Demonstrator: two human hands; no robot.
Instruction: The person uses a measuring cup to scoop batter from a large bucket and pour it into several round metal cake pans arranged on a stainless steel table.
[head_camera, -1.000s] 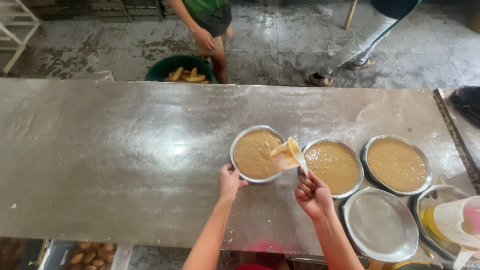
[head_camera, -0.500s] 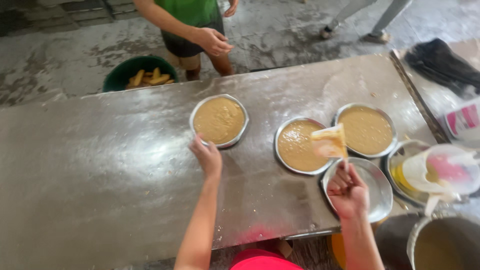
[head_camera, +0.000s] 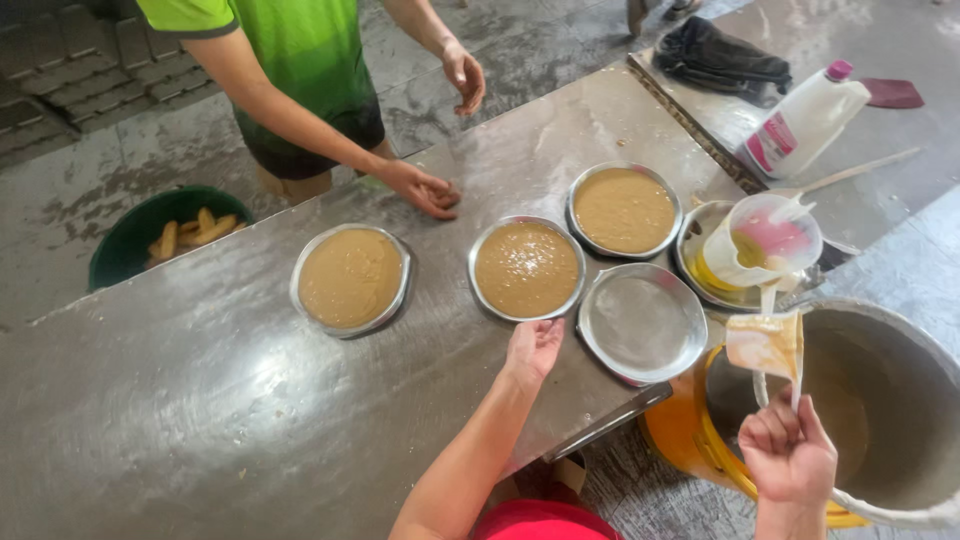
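The right hand (head_camera: 790, 452) is clenched around the handle of a small plastic scoop (head_camera: 765, 343), which is coated with beige batter. The scoop hangs over the rim of a large grey bucket (head_camera: 880, 400) that stands beside the table, below its edge. The left hand (head_camera: 535, 345) lies open and flat on the metal table (head_camera: 150, 400), fingers released, holding nothing; it rests between a round tin filled with batter (head_camera: 527, 268) and an empty round tin (head_camera: 642, 322), just beside both. Two more filled tins are on the table: one far to the left (head_camera: 351, 278), one further back (head_camera: 624, 209). Behind the empty tin stands a plastic jug (head_camera: 765, 240) inside another tin. A white bottle (head_camera: 805, 118) lies further away. Across the table, another person in a green shirt (head_camera: 300, 50) rests one hand (head_camera: 425, 188) on the surface. On the floor is a green tub (head_camera: 130, 240).
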